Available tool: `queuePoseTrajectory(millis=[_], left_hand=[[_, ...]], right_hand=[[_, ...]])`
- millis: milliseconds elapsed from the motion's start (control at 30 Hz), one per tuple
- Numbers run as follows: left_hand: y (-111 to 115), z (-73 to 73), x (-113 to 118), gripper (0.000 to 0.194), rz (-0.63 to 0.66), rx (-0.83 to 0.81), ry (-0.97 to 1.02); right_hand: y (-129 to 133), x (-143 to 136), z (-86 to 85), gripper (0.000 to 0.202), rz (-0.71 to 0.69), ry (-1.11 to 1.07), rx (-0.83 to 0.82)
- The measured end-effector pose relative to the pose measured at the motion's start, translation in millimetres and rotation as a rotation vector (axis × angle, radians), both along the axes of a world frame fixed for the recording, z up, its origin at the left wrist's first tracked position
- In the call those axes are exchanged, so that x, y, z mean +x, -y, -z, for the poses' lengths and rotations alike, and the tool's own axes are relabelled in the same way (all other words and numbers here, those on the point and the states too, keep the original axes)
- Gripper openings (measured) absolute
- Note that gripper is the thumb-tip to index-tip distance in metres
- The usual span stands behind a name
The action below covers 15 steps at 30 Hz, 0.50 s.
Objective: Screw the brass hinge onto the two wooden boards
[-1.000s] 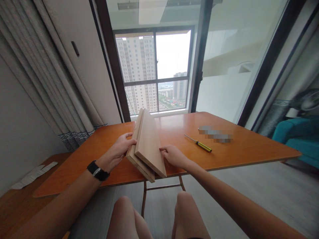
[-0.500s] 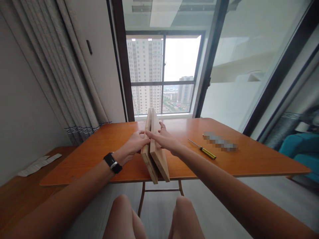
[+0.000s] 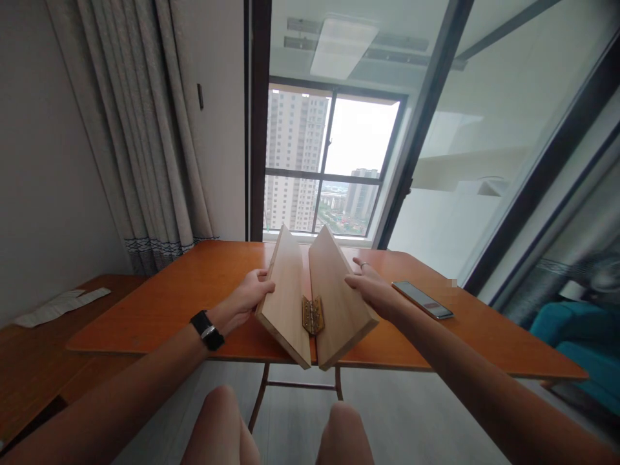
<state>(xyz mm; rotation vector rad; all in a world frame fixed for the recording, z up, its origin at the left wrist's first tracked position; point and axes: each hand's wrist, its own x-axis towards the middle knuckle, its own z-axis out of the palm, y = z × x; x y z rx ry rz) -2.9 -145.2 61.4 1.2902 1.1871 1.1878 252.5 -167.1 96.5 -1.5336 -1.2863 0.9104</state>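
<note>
Two pale wooden boards stand in a V on the table, joined near their front ends by a brass hinge [image 3: 312,315]. My left hand [image 3: 252,290] grips the outer edge of the left board [image 3: 285,290], thumb on its inner face. Around the outer edge of the right board [image 3: 336,290] my right hand [image 3: 372,287] is closed, its thumb on top and one ringed finger raised. The lower edges of both boards rest close together near the table's front edge, with a narrow gap between them.
The orange wooden table [image 3: 194,303] has a phone [image 3: 422,299] lying right of my right hand. Behind it stand a glass door and window. Grey curtains [image 3: 159,129] hang at the left; a teal chair [image 3: 562,342] is at the right. Paper strips [image 3: 62,307] lie on a low wooden surface.
The boards, nearly folded together before, have swung apart into a V, showing the hinge. My hands have moved apart with them. The yellow-black screwdriver no longer shows; the view has shifted.
</note>
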Motion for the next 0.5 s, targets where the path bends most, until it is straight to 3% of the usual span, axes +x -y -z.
queuePoseTrajectory(millis=[233,367,500], left_hand=[[1,23.4,-24,0.038,-0.033,-0.061,0.064],[4,27.3,-31,0.036,-0.032,-0.076,0.079],[9,30.9,-35,0.035,-0.060,-0.063,0.073]], right_hand=[[21,45,51.9,0.102,0.081,-0.147,-0.055],[26,52,81.4,0.103,0.041,-0.271,-0.051],[26,50,96.6,0.100,0.039,-0.382,-0.028]])
